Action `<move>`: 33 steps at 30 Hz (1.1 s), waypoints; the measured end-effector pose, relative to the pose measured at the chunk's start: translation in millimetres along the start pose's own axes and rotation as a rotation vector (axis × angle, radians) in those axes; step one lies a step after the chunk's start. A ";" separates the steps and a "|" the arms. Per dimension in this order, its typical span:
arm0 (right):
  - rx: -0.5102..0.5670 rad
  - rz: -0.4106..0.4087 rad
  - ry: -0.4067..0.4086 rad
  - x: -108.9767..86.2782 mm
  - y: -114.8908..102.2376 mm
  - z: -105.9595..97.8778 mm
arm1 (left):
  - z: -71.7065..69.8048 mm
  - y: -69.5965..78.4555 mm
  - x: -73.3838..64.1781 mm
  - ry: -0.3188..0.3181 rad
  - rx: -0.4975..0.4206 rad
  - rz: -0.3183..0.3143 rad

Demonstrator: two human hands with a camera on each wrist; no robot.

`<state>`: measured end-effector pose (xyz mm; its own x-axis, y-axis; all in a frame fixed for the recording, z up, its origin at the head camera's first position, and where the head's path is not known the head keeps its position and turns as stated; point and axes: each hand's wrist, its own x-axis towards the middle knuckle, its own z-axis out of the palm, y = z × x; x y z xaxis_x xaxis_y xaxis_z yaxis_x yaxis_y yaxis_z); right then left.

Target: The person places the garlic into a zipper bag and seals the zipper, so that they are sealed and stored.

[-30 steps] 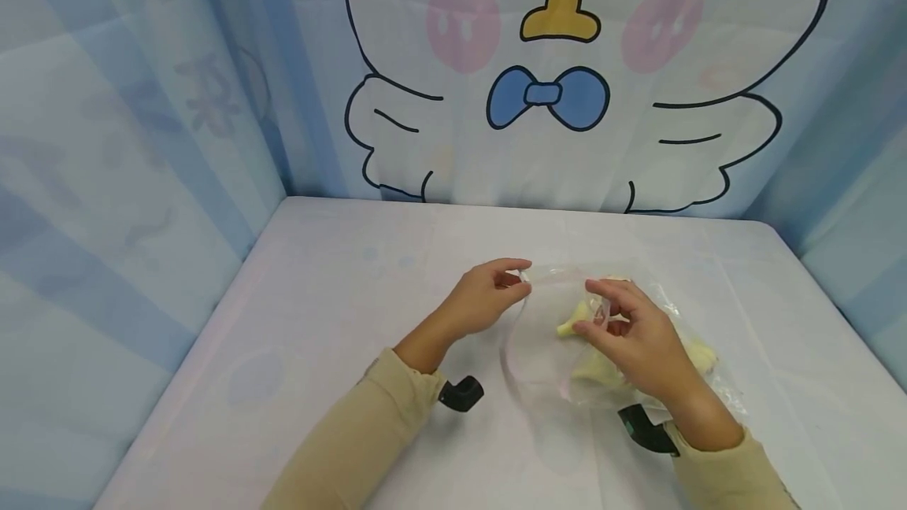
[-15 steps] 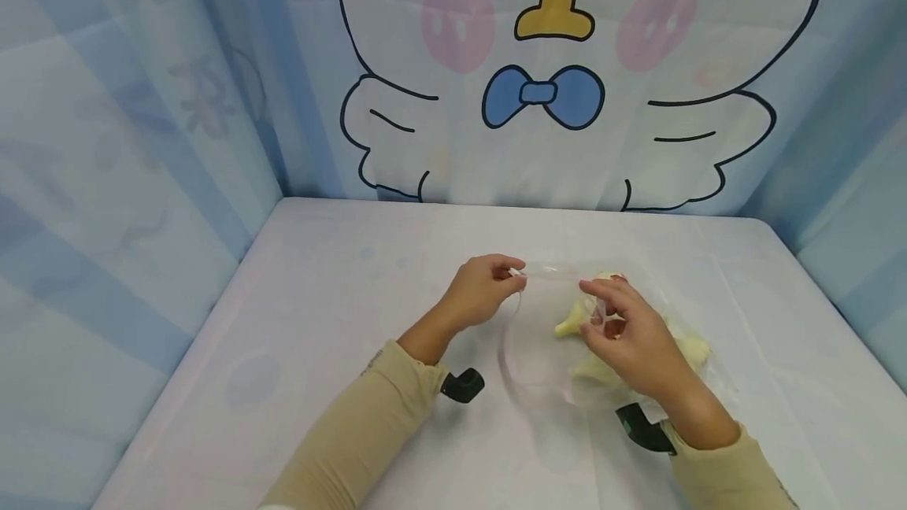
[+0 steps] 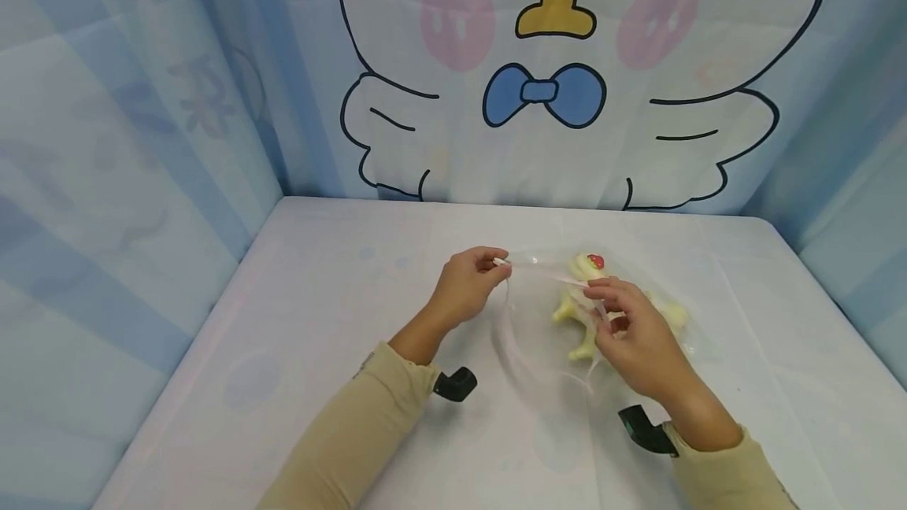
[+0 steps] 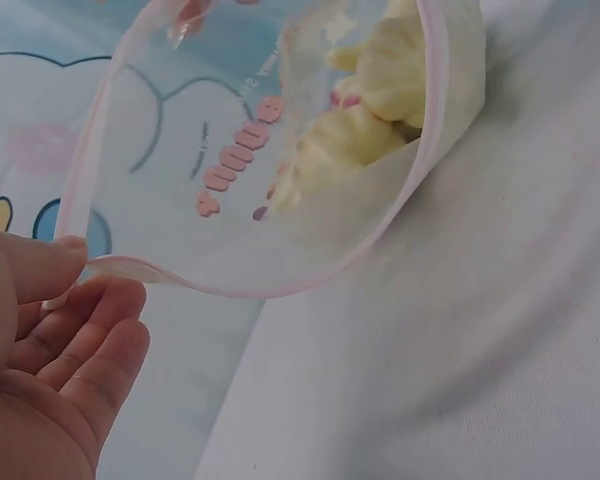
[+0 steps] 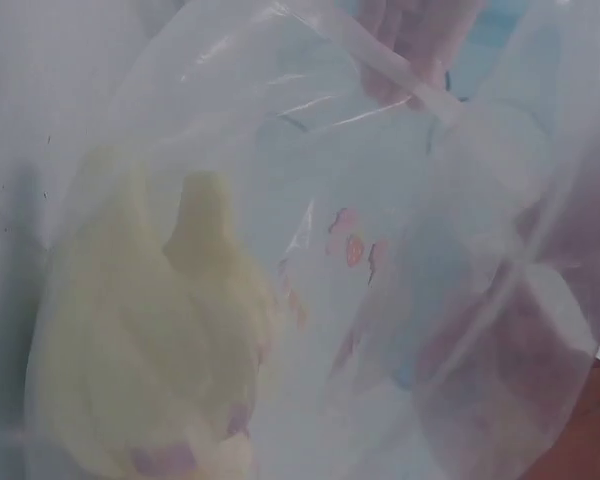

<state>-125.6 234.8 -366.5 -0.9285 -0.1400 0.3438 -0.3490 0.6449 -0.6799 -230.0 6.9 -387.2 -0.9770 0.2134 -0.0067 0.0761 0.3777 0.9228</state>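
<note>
A clear plastic bag [image 3: 534, 329] with a pale pink rim is held up over the table, its mouth spread towards the left. My left hand [image 3: 464, 287] pinches the rim at the far left corner between thumb and fingers. On the near right side, my right hand [image 3: 641, 345] pinches another part of the rim. Inside lie several pale yellow objects [image 4: 345, 150] with stubby, knobby ends; their kind is unclear. One yellow piece [image 3: 584, 264] has a red spot. Pink print [image 4: 238, 155] shows on the plastic. In the right wrist view the bag [image 5: 310, 130] covers most of the scene.
A white cloth covers the table [image 3: 340, 290]. Blue-and-white curtains [image 3: 142, 203] hang at both sides, and a cartoon backdrop [image 3: 538, 156] stands behind. Black wrist mounts [image 3: 457, 384] stick out below both hands.
My left hand has moved left and slightly up, pulling the bag's mouth wider. The right hand has hardly moved. The yellow contents have shifted left, and the red spot shows more plainly.
</note>
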 end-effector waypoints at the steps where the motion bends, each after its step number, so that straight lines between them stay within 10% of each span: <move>1: -0.003 0.012 0.000 -0.1 0.0 -0.4 | -0.7 -0.8 -0.1 0.005 -0.005 -0.004; 22: -0.049 0.059 0.037 -0.3 12.2 -4.8 | -18.3 -15.6 -7.4 0.046 -0.041 -0.055; 33: -0.131 0.100 0.088 -0.5 23.1 -11.3 | -28.2 -27.0 -14.8 -0.090 -0.028 -0.013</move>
<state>-131.8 258.3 -375.1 -0.9412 -0.0080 0.3378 -0.2307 0.7458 -0.6250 -223.3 -31.8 -401.1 -0.9558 0.2895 -0.0523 0.0569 0.3562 0.9327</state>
